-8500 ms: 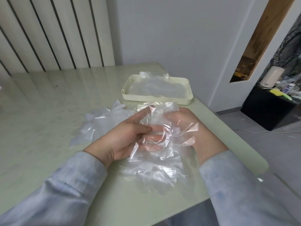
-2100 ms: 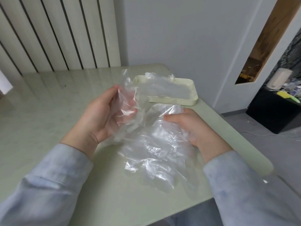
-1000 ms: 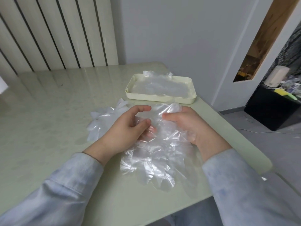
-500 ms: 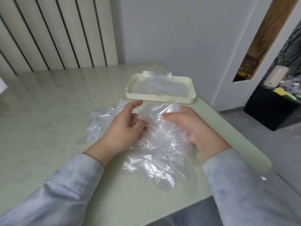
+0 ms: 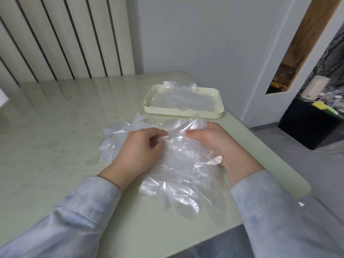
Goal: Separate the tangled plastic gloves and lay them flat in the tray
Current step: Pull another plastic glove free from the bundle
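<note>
Pale green table [image 5: 55, 146], seen from the head camera, with a cream tray [image 5: 183, 114] near its far right corner. The tray already holds flattened clear gloves [image 5: 184, 98], one edge of which pokes up over the far rim. Nearer the person, a crumpled clump of transparent plastic gloves [image 5: 178, 170] lies between both forearms, its finger ends trailing toward the near table edge. A second, whiter heap of gloves [image 5: 119, 135] rests on the table just left of the hands. The left hand [image 5: 137, 151] has its fingers curled and pinches the clump's upper edge. The right hand [image 5: 214, 144] grips the bunched film at the same edge, thumb on top. Judged from this arrangement, the step in hand is separation: the two hands hold adjacent layers, ready to peel one glove from the rest. The next move would call for a slow, outward pull, since thin film clings; the freed glove must then be carried to the tray and smoothed flat.
</note>
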{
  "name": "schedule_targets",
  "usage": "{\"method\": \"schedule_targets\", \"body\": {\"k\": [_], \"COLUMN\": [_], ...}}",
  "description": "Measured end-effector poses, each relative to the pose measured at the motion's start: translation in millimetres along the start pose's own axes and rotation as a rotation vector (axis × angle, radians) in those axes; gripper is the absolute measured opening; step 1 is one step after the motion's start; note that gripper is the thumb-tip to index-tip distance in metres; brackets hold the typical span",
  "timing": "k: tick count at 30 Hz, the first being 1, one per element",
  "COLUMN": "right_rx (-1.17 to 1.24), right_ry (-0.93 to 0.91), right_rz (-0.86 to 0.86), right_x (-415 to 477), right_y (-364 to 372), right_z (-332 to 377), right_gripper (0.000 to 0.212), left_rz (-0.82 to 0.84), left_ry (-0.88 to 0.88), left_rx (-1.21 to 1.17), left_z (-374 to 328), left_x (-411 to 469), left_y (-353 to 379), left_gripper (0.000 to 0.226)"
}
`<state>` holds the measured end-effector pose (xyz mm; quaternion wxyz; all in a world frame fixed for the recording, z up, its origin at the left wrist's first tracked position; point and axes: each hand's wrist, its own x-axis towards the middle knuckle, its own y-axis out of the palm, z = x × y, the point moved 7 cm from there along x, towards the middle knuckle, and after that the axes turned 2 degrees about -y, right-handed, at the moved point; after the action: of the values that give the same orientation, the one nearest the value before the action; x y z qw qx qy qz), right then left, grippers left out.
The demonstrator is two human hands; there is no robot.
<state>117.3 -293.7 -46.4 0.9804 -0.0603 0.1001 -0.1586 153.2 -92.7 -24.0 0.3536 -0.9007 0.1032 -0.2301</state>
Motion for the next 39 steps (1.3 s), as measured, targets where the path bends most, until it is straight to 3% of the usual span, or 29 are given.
{"method": "schedule_targets", "body": {"k": [1,3,5,11,15,21,23,27,30,32,33,35,37,39], "right_rx": [-0.004,0.000,-0.013,-0.040,-0.022,-0.004,-0.022,-0.004,-0.009,-0.013,-0.004,0.014,0.048,0.089], "right_ry": [-0.001,-0.007,-0.012,-0.018,-0.004,-0.016,-0.033,-0.026,-0.031,-0.022,-0.025,-0.023,-0.029,-0.038], "right_rz": [0.002,0.013,0.014,0.016,0.032,0.042,0.034,0.047,0.085,0.078,0.081,0.086,0.110,0.120], "right_x": [-0.6,-0.6,0.5,3.8,2.3,3.4,3.4,5.5,3.4,5.8,5.9,3.7,3.0,3.1], "right_y": [0.4,0.9,0.5,2.1,4.1,3.7,4.5,6.5,9.3,4.5,1.8,0.9,4.5,8.5], "right_z": [0.8,2.1,1.3,-0.1,0.6,-1.1,1.2,-0.6,1.6,0.6,-0.2,-1.7,-0.3,-0.6], "right_gripper": [0.015,0.017,0.018,0.010,0.016,0.020,0.023,0.051,0.040,0.009,0.023,0.019,0.005,0.009], "left_rz": [-0.015,-0.026,-0.012,0.171,0.213,0.185,0.164,0.169,0.224,0.293,0.336,0.434,0.527,0.492], "left_ry": [0.003,-0.051,-0.119,-0.124,0.004,-0.075,-0.084,-0.194,-0.279,-0.362,-0.390,-0.422,-0.437,-0.459], "left_rx": [-0.012,-0.092,-0.249,-0.742,-0.536,-0.487,-0.544,-0.590,-0.716,-1.057,-1.232,-1.463,-1.462,-1.214], "left_z": [0.1,5.0,6.4,-31.2,-47.7,-36.7,-38.5,-35.1,-34.6,-42.9,-48.8,-59.1,-60.5,-48.4], "left_x": [-0.1,0.3,0.4,-8.9,-11.0,-8.3,-8.5,-9.8,-9.3,-11.3,-12.9,-16.3,-17.9,-17.1], "left_y": [-0.4,0.8,0.3,-3.2,-7.4,-4.6,-6.5,-6.4,-5.1,-4.3,-5.5,-6.9,-1.0,8.0], "left_gripper": [0.013,0.031,0.031,0.048,0.020,0.005,0.010,0.023,0.025,0.026,0.028,0.033,0.036,0.035]}}
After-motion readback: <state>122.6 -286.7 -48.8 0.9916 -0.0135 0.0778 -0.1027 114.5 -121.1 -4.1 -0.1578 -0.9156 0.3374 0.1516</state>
